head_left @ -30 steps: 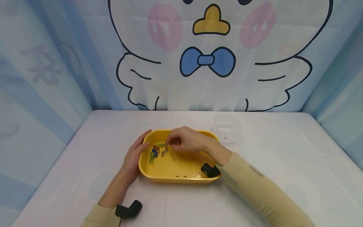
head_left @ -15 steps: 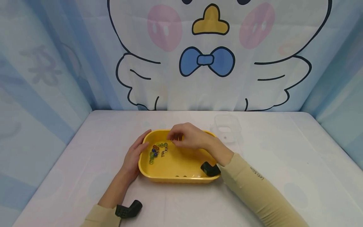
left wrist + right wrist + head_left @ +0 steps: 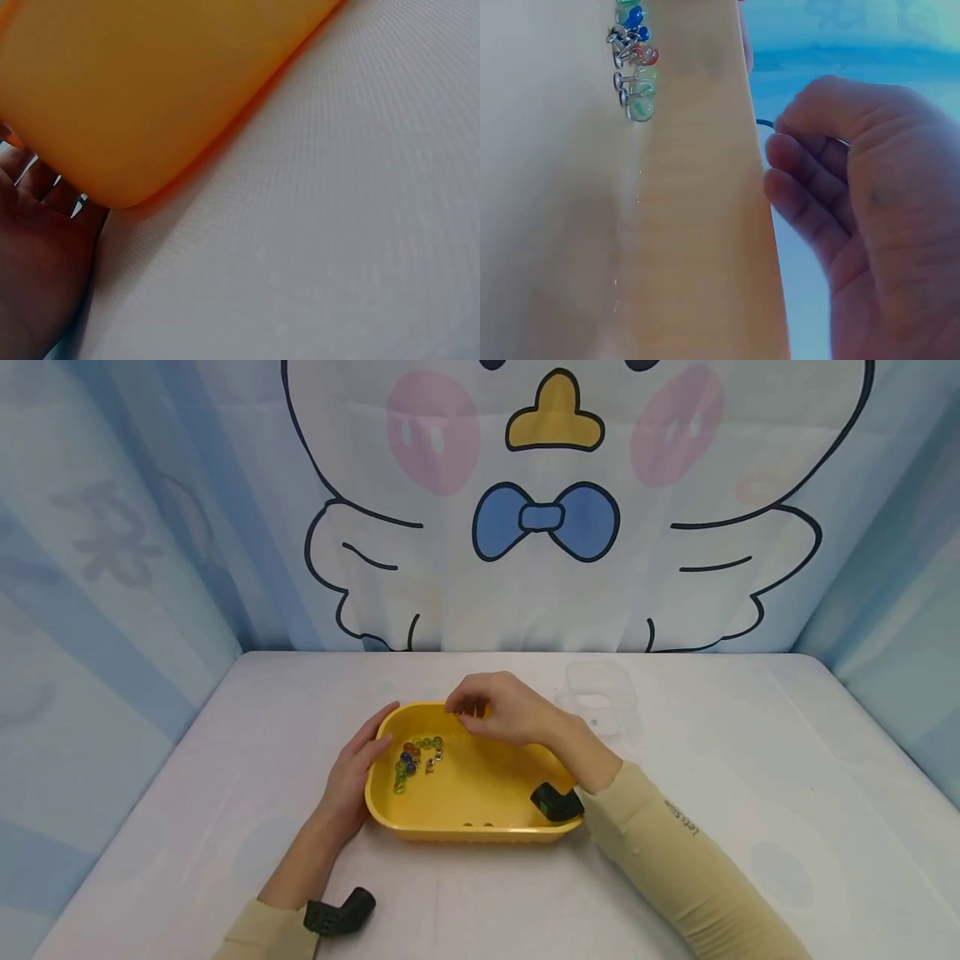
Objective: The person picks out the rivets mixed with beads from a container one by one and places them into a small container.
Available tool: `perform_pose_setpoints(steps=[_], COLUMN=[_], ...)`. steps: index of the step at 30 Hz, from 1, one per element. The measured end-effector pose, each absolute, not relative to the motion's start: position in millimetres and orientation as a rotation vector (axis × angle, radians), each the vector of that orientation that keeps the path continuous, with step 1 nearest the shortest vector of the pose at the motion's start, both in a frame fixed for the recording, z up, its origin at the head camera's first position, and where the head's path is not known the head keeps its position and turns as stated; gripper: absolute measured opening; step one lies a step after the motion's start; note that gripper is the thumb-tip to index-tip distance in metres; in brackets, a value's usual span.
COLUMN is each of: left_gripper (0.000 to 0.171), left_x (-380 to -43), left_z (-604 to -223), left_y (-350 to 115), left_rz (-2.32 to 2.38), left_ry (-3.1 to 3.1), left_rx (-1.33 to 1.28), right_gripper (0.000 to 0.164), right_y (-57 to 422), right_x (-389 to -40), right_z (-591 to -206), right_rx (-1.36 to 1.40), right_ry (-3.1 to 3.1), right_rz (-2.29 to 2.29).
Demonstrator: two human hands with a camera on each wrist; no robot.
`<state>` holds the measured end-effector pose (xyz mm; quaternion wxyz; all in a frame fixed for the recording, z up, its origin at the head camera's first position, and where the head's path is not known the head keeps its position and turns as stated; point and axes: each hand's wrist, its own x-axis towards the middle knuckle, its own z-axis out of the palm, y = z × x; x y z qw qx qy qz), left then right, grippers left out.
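A yellow tray (image 3: pixel 480 789) stands on the table. My left hand (image 3: pixel 351 781) holds its left end, thumb at the rim and fingers along the outside of the far corner. In the left wrist view the fingers (image 3: pixel 45 184) lie against the tray's outer wall. My right hand (image 3: pixel 506 710) is over the far rim, thumb and fingertips pinching a thumbtack (image 3: pixel 458 714), a tiny shiny piece mostly hidden by the fingers. Glass marbles (image 3: pixel 407 764), green, blue and orange, lie at the tray's left. Silvery thumbtacks (image 3: pixel 620 81) lie among them, clearest in the right wrist view.
A clear plastic box (image 3: pixel 600 681) sits behind the tray's right corner, with a small dark piece (image 3: pixel 594 722) inside. Small dark spots (image 3: pixel 477 825) show along the tray's near wall. A printed curtain (image 3: pixel 547 593) hangs behind the table.
My right hand has risen from beside the marbles and moved back to the far rim, the small shiny piece in its fingertips. My left hand keeps its hold on the tray.
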<state>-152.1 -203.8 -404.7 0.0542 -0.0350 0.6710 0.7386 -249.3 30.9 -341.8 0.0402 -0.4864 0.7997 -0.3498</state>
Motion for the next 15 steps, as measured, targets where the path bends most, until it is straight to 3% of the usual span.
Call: perform_pose_setpoints(steps=[15], left_gripper=[0.052], left_x=[-153], left_z=[-405], left_y=[-204], left_rz=[2.245], left_ry=[2.047], left_rx=[-0.1], right_gripper=[0.017], right_y=[46], right_x=[-256], right_z=[-327], right_rx=[-1.481], right_ry=[2.531], right_rz=[-1.15])
